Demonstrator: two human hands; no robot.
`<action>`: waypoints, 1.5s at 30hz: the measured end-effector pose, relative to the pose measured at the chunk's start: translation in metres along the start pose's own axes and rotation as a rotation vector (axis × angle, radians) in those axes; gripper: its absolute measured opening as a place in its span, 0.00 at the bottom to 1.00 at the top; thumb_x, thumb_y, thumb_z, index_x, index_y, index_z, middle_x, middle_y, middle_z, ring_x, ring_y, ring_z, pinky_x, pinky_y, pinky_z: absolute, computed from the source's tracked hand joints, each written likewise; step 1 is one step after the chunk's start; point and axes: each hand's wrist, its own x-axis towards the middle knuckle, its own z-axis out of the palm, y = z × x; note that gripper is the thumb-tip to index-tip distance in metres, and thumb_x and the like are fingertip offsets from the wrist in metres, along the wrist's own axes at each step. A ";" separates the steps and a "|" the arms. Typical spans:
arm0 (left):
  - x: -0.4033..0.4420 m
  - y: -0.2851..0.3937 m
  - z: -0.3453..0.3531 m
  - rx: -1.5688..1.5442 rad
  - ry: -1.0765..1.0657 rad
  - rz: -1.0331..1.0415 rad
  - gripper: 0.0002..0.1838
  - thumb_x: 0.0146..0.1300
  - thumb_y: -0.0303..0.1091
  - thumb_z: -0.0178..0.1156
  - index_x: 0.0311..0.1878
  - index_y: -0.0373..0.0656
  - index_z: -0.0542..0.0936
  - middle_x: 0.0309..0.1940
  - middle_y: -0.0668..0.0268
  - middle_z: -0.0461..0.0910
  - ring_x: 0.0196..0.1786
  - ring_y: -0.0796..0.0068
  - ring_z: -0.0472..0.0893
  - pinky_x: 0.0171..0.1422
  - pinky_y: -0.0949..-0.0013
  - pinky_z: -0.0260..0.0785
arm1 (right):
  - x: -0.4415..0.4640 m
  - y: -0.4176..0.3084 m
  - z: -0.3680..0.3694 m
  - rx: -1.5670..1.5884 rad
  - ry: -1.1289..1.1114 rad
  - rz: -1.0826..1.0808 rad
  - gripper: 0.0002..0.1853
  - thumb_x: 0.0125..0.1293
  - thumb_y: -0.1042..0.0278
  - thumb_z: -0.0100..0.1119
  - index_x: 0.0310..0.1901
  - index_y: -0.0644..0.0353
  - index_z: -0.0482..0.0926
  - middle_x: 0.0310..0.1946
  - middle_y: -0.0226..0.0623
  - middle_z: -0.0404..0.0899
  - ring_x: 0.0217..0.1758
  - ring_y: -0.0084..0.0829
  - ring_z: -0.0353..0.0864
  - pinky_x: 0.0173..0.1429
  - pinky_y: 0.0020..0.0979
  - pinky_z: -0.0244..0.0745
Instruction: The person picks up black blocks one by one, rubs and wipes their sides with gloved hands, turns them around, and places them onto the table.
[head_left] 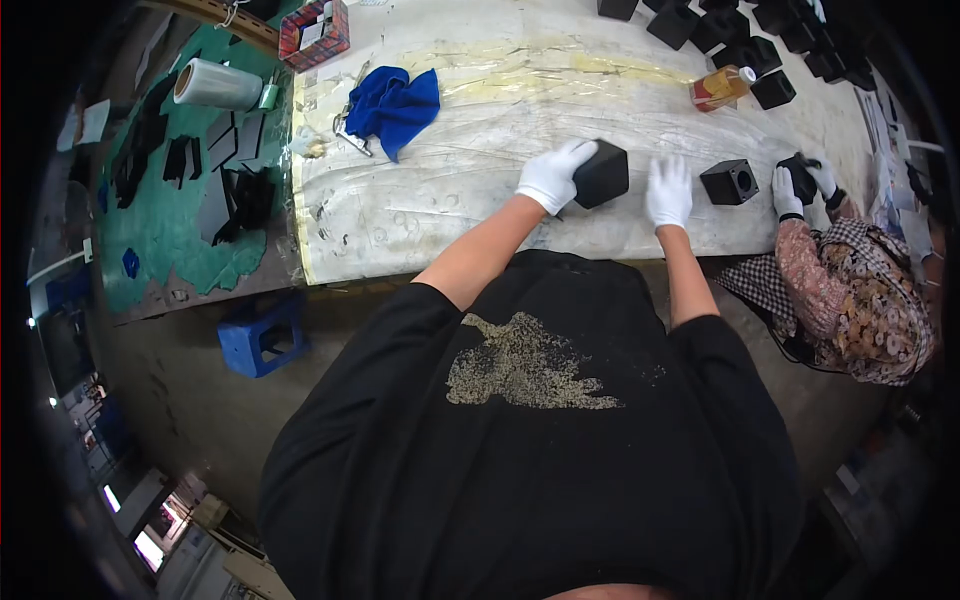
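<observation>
My left hand (550,178), in a white glove, grips a black box (606,174) by its left side, just above the white-covered table (480,210) or resting on it; I cannot tell which. To the right of that box, my gloved right hand (669,192) is open over the table, its fingers stretched forward and holding nothing. Farther right sits a second black box (730,182) with a round opening in one face. Both boxes are near the front edge of the table.
A co-worker (855,290) at the right handles another dark piece (798,178). Several black boxes (720,28) stand at the back right, near a bottle (722,88). A blue cloth (393,105), plastic film roll (218,84), basket (314,34) and blue stool (262,338) are leftward.
</observation>
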 end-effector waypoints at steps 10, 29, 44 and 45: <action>-0.013 -0.028 0.030 -0.260 0.207 -0.140 0.26 0.57 0.29 0.65 0.62 0.47 0.79 0.59 0.57 0.80 0.58 0.51 0.81 0.62 0.57 0.75 | -0.005 -0.060 -0.021 0.309 0.123 -0.128 0.36 0.78 0.41 0.41 0.71 0.69 0.69 0.74 0.60 0.63 0.80 0.54 0.58 0.83 0.45 0.50; 0.004 -0.053 0.055 -0.021 0.054 -0.048 0.20 0.62 0.35 0.60 0.58 0.44 0.81 0.65 0.52 0.75 0.65 0.44 0.74 0.69 0.50 0.68 | 0.023 -0.168 -0.020 -0.018 0.011 -0.534 0.35 0.74 0.38 0.46 0.73 0.53 0.69 0.75 0.51 0.64 0.79 0.55 0.60 0.81 0.53 0.51; -0.007 -0.036 0.035 -0.141 0.089 -0.089 0.23 0.55 0.29 0.62 0.57 0.48 0.82 0.60 0.58 0.79 0.61 0.49 0.76 0.68 0.55 0.69 | 0.066 -0.126 -0.016 -0.112 0.002 -0.386 0.33 0.73 0.37 0.45 0.71 0.50 0.70 0.73 0.46 0.67 0.77 0.56 0.62 0.79 0.55 0.56; -0.007 -0.038 0.039 -0.133 0.105 -0.084 0.23 0.55 0.29 0.63 0.57 0.48 0.82 0.60 0.58 0.79 0.61 0.49 0.76 0.68 0.55 0.69 | 0.064 -0.105 -0.018 -0.285 0.020 -0.483 0.33 0.73 0.37 0.45 0.71 0.50 0.70 0.73 0.46 0.67 0.77 0.56 0.62 0.79 0.55 0.57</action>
